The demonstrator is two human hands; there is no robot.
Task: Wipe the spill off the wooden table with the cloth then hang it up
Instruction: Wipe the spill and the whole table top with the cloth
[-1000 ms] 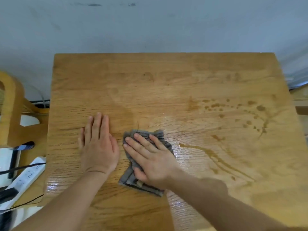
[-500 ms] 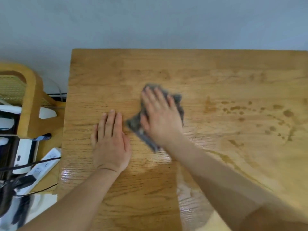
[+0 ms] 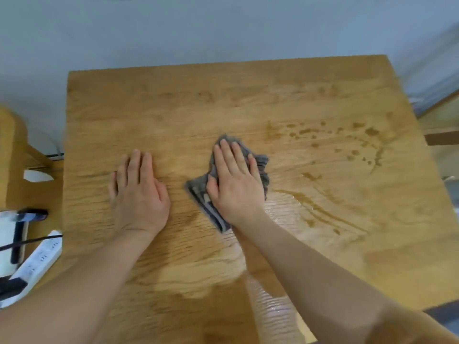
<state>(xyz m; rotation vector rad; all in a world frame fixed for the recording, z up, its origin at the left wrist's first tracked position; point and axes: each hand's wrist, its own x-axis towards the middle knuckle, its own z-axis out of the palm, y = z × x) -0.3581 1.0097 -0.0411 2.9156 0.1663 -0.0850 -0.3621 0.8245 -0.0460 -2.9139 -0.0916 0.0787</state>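
Observation:
A crumpled grey cloth point(image 3: 259, 162) lies on the wooden table point(image 3: 223, 95) near its middle. My right hand point(image 3: 234, 184) presses flat on top of the cloth and covers most of it. My left hand point(image 3: 137, 192) rests palm down on bare wood to the left, fingers together, holding nothing. Brown spill drops point(image 3: 357, 140) and a long wet streak point(image 3: 318, 207) mark the table to the right of the cloth. A wet sheen lies near the front under my right forearm.
A wooden chair point(image 3: 15, 155) stands at the left beside the table. A white power strip point(image 3: 37, 261) with black cables lies on the floor at the lower left. A pale wall runs behind the table's far edge.
My right hand pushed the cloth away from me over the table and has drawn it a little back and rightwards. The left hand stayed flat in place. The camera view has shifted.

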